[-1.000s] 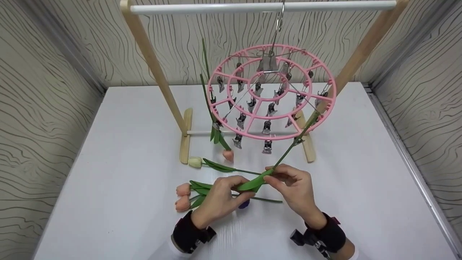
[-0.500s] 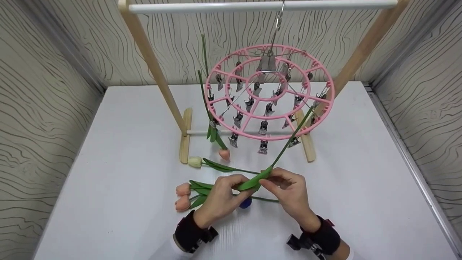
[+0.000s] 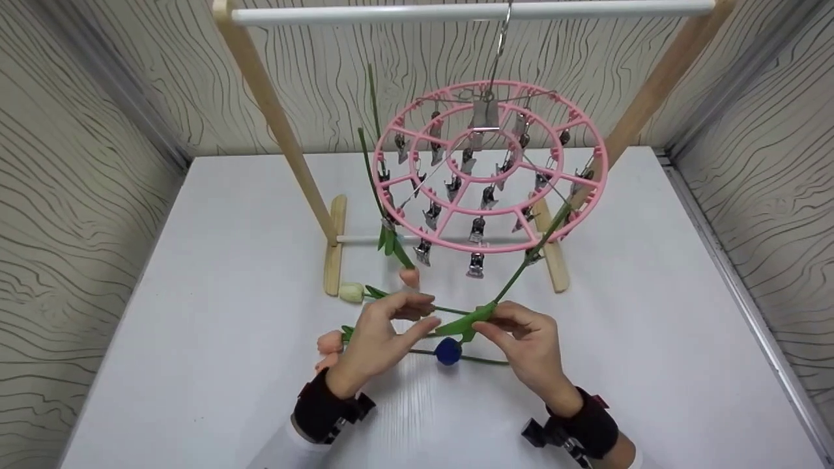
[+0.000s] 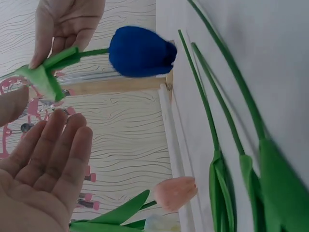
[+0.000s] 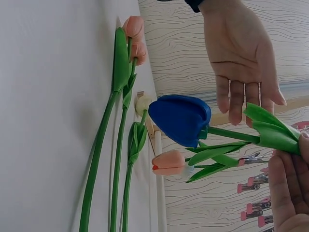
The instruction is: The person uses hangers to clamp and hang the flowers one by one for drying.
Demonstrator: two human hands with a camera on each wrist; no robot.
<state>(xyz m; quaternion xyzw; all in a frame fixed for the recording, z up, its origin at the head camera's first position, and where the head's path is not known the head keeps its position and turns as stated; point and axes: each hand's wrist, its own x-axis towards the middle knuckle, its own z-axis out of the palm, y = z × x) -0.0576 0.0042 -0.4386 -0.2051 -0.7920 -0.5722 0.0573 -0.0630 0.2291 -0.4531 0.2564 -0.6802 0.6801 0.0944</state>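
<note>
An artificial blue tulip (image 3: 448, 352) hangs head down in front of the rack, its green stem slanting up to the right. My right hand (image 3: 529, 342) pinches it at the green leaves (image 3: 466, 322). Beside the leaves, my left hand (image 3: 384, 339) is apart from them, with thumb and fingers spread and nothing held; the left wrist view shows its palm (image 4: 36, 183). Above is a round pink clip hanger (image 3: 488, 247) with many metal clips; the upper stem overlaps its right front rim and a clip (image 3: 533, 255). Another tulip, peach (image 3: 410, 277), hangs head down from the hanger's left front.
The hanger hooks onto a white bar (image 3: 391, 13) between wooden posts (image 3: 280, 124). On the white table (image 3: 195, 339) lie a cream tulip (image 3: 352, 292) and two peach tulips (image 3: 330, 342), partly behind my left hand. Patterned walls stand around the table.
My left hand has let go of the blue tulip's leaves and moved left, fingers spreading. The blue flower shows more fully now. My right hand keeps its pinch, and the hanger sways slightly.
</note>
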